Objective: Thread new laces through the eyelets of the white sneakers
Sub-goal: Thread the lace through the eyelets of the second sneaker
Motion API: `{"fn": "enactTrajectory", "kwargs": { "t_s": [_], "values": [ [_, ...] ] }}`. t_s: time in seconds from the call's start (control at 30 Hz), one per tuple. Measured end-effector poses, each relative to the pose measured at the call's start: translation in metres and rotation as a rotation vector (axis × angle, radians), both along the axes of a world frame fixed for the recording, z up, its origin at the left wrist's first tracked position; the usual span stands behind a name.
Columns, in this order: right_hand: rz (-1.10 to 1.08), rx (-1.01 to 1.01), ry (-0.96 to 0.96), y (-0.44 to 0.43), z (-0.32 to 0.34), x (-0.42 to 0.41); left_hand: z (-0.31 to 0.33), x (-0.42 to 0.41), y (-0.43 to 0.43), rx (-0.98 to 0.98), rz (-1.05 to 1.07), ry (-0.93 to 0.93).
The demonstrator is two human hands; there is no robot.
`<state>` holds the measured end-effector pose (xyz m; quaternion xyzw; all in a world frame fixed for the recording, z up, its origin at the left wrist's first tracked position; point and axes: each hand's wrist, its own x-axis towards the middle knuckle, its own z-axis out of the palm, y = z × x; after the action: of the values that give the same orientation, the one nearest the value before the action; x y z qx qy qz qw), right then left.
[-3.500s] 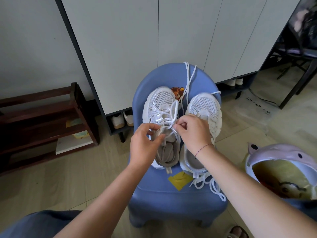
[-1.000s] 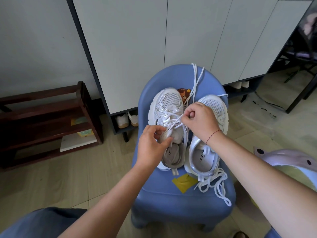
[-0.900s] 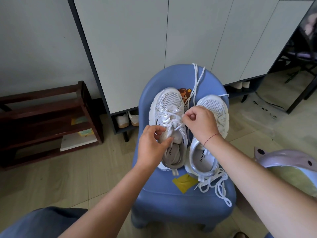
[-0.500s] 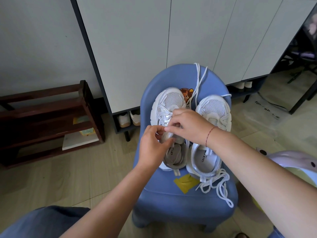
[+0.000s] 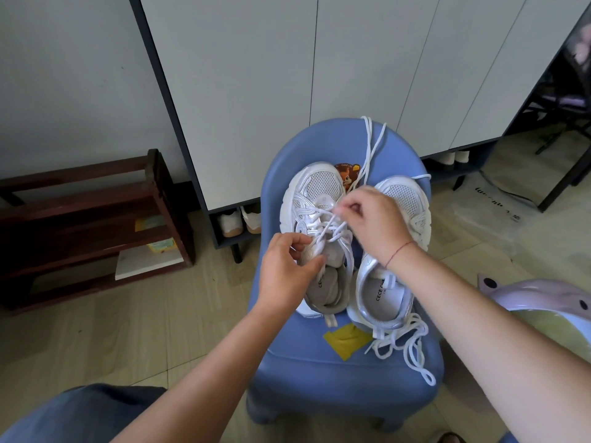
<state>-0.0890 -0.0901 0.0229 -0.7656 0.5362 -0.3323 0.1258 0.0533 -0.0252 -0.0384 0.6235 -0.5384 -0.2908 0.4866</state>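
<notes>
- Two hands meet at the left sneaker (image 5: pixel 319 193) on the blue chair (image 5: pixel 319 362).
- Your left hand (image 5: pixel 284 270) pinches its tongue (image 5: pixel 334 259).
- Your right hand (image 5: pixel 374 219) pinches the lace (image 5: pixel 326 230).

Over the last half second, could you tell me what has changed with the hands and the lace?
The right hand, which had reached across to the left hand, drew back to the right and away, pinching the lace and pulling it taut from the left sneaker. The left hand kept holding that sneaker by its tongue; the right sneaker and the chair stayed put.
</notes>
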Motion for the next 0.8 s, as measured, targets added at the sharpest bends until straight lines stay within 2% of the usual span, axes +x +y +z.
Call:
{"fn": "enactTrajectory", "kwargs": {
  "t_s": [0.07, 0.1, 0.3, 0.43, 0.8],
  "values": [
    [-0.117, 0.002, -0.127, -0.007, 0.003, -0.011, 0.000, 0.000, 0.000, 0.009, -0.003, -0.001],
    [-0.134, 0.000, -0.130, -0.008, 0.003, -0.014, 0.000, 0.000, 0.000, 0.011, -0.002, 0.001],
    [0.107, -0.067, 0.094, 0.000, 0.004, -0.002, 0.000, -0.001, 0.000, 0.008, 0.016, -0.005],
    [0.294, 0.020, 0.166, 0.006, 0.000, 0.010, 0.001, -0.001, 0.000, -0.002, 0.020, -0.014],
    [0.258, -0.027, 0.582, 0.005, -0.009, 0.013, 0.000, -0.001, -0.002, -0.001, 0.010, -0.044]
  ]
}}
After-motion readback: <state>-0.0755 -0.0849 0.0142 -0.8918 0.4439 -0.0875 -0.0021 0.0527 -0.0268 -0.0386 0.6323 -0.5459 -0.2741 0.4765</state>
